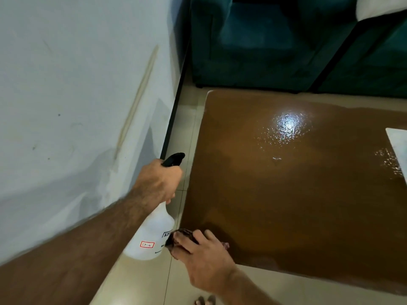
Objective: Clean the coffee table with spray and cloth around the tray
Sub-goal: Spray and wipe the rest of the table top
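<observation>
- Brown table point(286, 194) shines with wet drops near its far side.
- White spray bottle point(152, 234) is in my left hand point(157, 183); my fingers curl round its neck under the black top, beside the table's left edge.
- I cannot tell how much liquid is inside it.
- My right hand point(204, 258) presses a dark cloth point(182, 237) on the table's near left corner, fingers bent over it.
- White tray point(399, 146) peeks in at the right edge.
- Pale floor point(182, 137) runs between the table and the wall point(77, 95).
- Green sofa point(264, 45) sits past the far edge.
</observation>
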